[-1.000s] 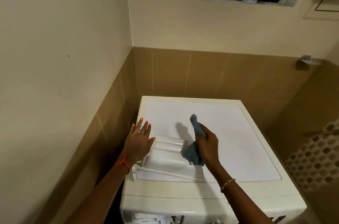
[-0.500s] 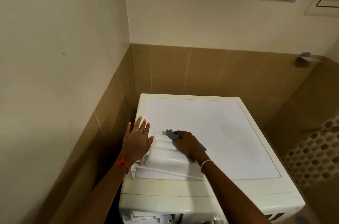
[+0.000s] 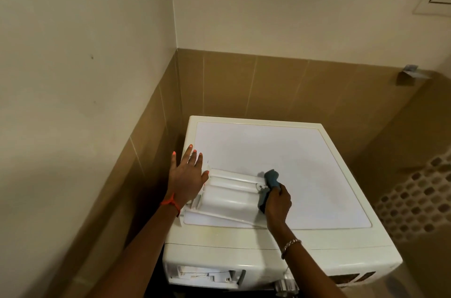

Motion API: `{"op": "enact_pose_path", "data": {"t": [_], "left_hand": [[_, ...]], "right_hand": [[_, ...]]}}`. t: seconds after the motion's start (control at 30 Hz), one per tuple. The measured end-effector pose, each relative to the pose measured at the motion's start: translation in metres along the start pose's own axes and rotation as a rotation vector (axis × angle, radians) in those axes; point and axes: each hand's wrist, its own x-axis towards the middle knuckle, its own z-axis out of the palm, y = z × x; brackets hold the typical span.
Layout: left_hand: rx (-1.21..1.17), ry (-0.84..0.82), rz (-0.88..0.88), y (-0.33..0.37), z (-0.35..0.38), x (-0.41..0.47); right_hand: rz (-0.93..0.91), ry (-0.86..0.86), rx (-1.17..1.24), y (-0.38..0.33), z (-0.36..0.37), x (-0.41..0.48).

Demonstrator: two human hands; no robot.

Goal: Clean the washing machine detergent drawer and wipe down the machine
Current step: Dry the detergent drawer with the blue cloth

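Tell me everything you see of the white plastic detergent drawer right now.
The white plastic detergent drawer lies out of its slot on the white washing machine's top, front left, angled. Glossy, with moulded ridges. The left hand rests flat against its left end; the right hand holds a blue cloth against its right end.

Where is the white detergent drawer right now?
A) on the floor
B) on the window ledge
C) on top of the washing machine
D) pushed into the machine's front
C: the detergent drawer lies on the washing machine top, the left hand resting on one end, the right hand gripping a blue cloth at the other.
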Motion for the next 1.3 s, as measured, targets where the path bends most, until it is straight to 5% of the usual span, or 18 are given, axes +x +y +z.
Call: {"op": "enact_pose_path", "data": {"t": [0.13, 0.3, 0.43, 0.5, 0.57, 0.77, 1.0, 1.3], "left_hand": [[0.008, -0.016, 0.016, -0.002, 0.002, 0.002], [-0.057, -0.004, 0.014, -0.002, 0.004, 0.002], [-0.019, -0.036, 0.007, -0.002, 0.003, 0.002], [0.001, -0.05, 0.004, -0.002, 0.002, 0.002], [0.001, -0.046, 0.007, -0.002, 0.001, 0.003], [-0.009, -0.052, 0.021, -0.002, 0.0, 0.002], [-0.008, -0.061, 0.061, -0.005, -0.003, 0.003], [-0.093, -0.049, 0.084, -0.005, -0.003, 0.004]], "right_hand": [[-0.304, -0.001, 0.076, 0.017, -0.003, -0.032], [-0.773, -0.194, -0.124, 0.03, 0.011, -0.055], [-1.215, -0.337, -0.692, 0.046, 0.044, -0.081], [-1.189, -0.399, -0.934, 0.055, 0.051, -0.084], [-1.205, -0.395, -1.057, 0.06, 0.048, -0.081], [-1.699, -0.437, -1.225, 0.07, 0.025, -0.05], [-1.776, -0.603, -1.32, 0.055, -0.003, -0.024], [-1.743, -0.584, -1.514, 0.055, -0.069, 0.006]]}}
